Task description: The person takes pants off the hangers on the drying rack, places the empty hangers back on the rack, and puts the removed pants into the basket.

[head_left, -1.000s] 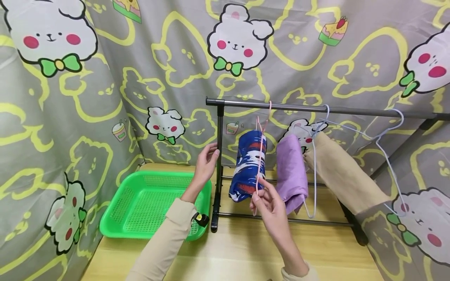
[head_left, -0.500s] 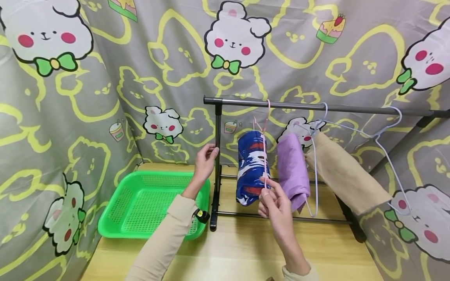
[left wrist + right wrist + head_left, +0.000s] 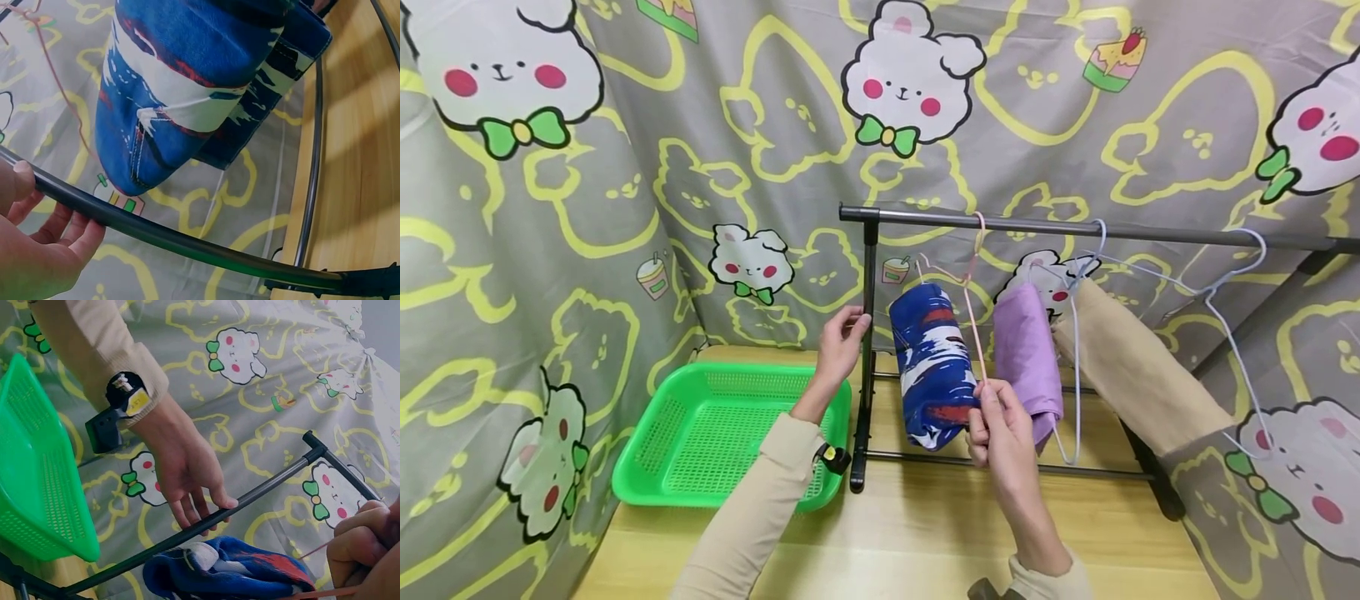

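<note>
My right hand [image 3: 1007, 429] pinches the near lower end of a pink clothes hanger [image 3: 973, 325], whose hook sits over the rack's top rail [image 3: 1037, 223]. A folded blue garment [image 3: 932, 358] with white and red streaks hangs on this hanger; its stitching shows in the left wrist view. My left hand [image 3: 838, 350] holds the rack's black left post [image 3: 868, 275], thumb on one side and fingers on the other, as the left wrist view shows. To the right, a folded purple cloth [image 3: 1026, 358] and a folded beige cloth [image 3: 1138, 367] hang on pale blue hangers.
A green perforated basket [image 3: 632, 450] stands on the wooden table [image 3: 910, 550] left of the rack, under my left forearm. Lower bars [image 3: 1075, 473] of the rack run close above the tabletop. A grey cartoon-print curtain [image 3: 820, 50] surrounds the table at the back and sides.
My right hand has moved rightward with the near end of the pink hanger. The hanger and blue garment have turned, showing more of the garment's face. My left hand stays at the post.
</note>
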Demonstrator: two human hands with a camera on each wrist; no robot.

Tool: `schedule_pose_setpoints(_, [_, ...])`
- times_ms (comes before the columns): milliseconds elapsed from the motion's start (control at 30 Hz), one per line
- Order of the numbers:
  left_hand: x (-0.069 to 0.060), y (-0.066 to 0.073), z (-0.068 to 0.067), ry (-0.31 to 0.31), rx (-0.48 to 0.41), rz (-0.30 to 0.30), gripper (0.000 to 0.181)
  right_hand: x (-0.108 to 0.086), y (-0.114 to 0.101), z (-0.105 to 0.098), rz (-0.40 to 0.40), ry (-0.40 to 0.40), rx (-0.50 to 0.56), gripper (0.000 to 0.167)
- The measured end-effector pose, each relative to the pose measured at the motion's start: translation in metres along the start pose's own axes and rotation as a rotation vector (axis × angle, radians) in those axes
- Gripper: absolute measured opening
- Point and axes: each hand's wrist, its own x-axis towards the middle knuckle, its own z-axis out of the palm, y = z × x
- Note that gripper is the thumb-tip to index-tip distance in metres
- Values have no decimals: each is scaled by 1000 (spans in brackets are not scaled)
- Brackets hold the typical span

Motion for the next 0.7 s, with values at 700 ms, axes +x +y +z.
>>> schedule_pose_setpoints(700, [0,-1,0,0,-67,-33,23,6,-16,-15,154,-20,59,42])
